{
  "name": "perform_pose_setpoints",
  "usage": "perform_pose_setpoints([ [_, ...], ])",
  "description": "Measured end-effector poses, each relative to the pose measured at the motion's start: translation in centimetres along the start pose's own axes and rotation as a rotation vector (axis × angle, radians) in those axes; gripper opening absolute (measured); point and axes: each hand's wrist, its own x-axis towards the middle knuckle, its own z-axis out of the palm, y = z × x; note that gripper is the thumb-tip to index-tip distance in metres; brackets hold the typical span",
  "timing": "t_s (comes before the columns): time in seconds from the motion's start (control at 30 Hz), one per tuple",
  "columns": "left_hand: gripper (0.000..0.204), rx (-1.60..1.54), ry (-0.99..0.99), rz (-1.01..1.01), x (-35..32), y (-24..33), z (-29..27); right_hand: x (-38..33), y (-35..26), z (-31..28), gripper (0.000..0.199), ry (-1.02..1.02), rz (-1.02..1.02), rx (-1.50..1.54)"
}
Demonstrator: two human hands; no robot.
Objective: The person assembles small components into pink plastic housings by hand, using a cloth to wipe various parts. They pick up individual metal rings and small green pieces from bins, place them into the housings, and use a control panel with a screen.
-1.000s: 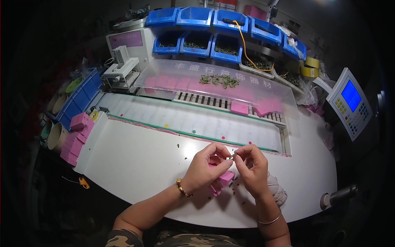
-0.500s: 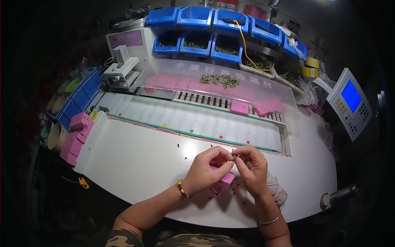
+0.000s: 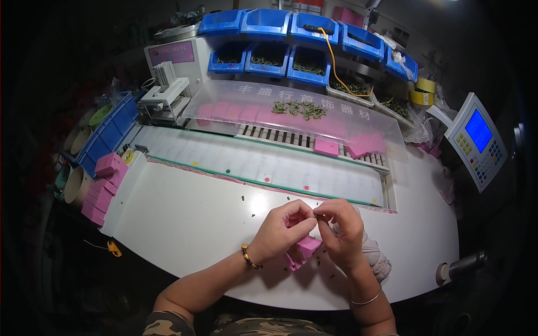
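My left hand [image 3: 287, 224] and my right hand [image 3: 343, 232] meet above the white table, fingertips pinched together. Between them is a small dark green piece [image 3: 317, 216], mostly covered by the fingers; its exact shape cannot be made out. Under my left hand, a pink mould block [image 3: 308, 245] rests with a notched, hollowed side showing. Part of it is hidden by that hand. A wadded pale grey cloth [image 3: 376, 259] lies beside my right wrist.
A white conveyor belt [image 3: 241, 162] with coloured dots runs behind my hands. Beyond it, a clear cover [image 3: 252, 98] carries green pieces above pink blocks. Blue bins [image 3: 269, 59] line the back. Pink blocks [image 3: 101, 196] stack at left; a control panel [image 3: 479, 140] stands at right. Dark crumbs dot the table.
The coloured dots on the belt have shifted left. My right hand has turned slightly, its fingers now covering more of the small green piece. My left hand has barely moved.
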Motion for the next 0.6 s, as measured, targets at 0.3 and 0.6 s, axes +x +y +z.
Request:
perform_pose_setpoints([
  [0.3, 0.007, 0.015, 0.018, 0.019, 0.01, -0.3, -0.13, 0.34, -0.5, -0.47, 0.024, -0.028, -0.186, -0.264],
  [0.6, 0.01, -0.019, -0.014, 0.023, -0.09, 0.09, 0.05, 0.1, -0.12, -0.33, 0.016, -0.007, 0.055, 0.03],
])
